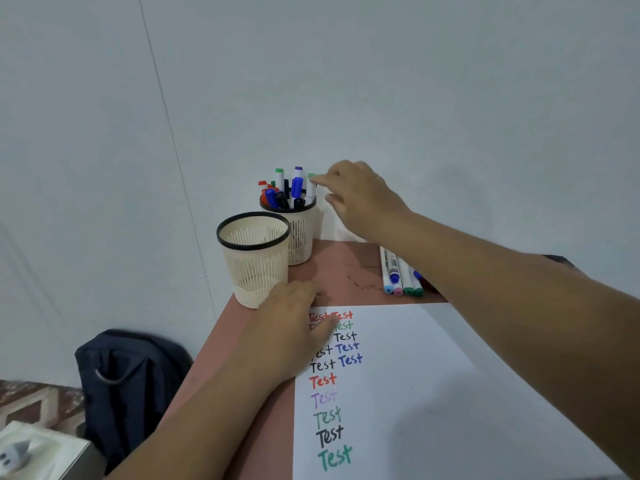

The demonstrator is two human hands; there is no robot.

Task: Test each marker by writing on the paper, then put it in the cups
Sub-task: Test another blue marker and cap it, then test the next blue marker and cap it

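Green marker (311, 186): upright, long axis vertical, green end up, standing in far cup (300, 233)
Right hand (360, 195): fingertips pinching the marker's top
Left hand (294, 334): flat, fingers relaxed on paper (398, 393)
Near cup (254, 261): beside far cup
Loose markers (401, 275): lying on table (346, 268)

The paper (398, 393) bears "Test" repeatedly in red, green, black, blue, purple

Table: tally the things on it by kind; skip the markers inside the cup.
Mesh cups: 2
Sheet of paper: 1
Loose markers: at least 5, some may be hidden under the arm
Total: at least 8
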